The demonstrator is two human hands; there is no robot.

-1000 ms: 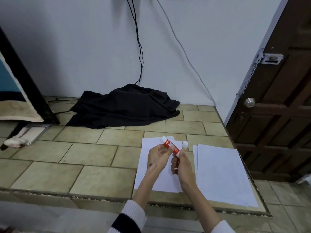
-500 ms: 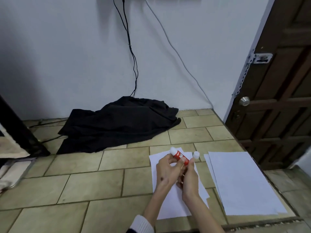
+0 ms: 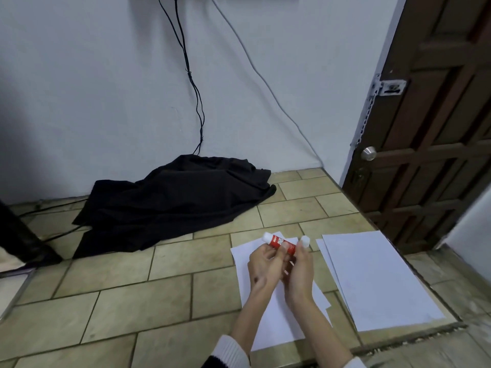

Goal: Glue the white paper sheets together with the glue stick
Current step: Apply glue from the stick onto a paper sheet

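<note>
Glue has not yet touched paper, as far as we can judge: the loose white paper sheets (image 3: 276,322) under our hands lie flat and slightly fanned on the tan tiled bench (image 3: 119,296), and a second stack of white sheets (image 3: 377,277) sits just beside them to the right, apart from them. We read the step as uncapping and readying the stick, so spreading, laying one sheet over another and pressing all remain to be done.

Our left hand (image 3: 263,269) is closed around the small red glue stick with a white end (image 3: 280,243), fingers wrapped on its red barrel and holding it tilted above the near sheets. Our right hand (image 3: 300,272) pinches the small white cap (image 3: 305,240) at its fingertips, just beside the stick's right end, while its lower fingers curl in toward the barrel.
</note>
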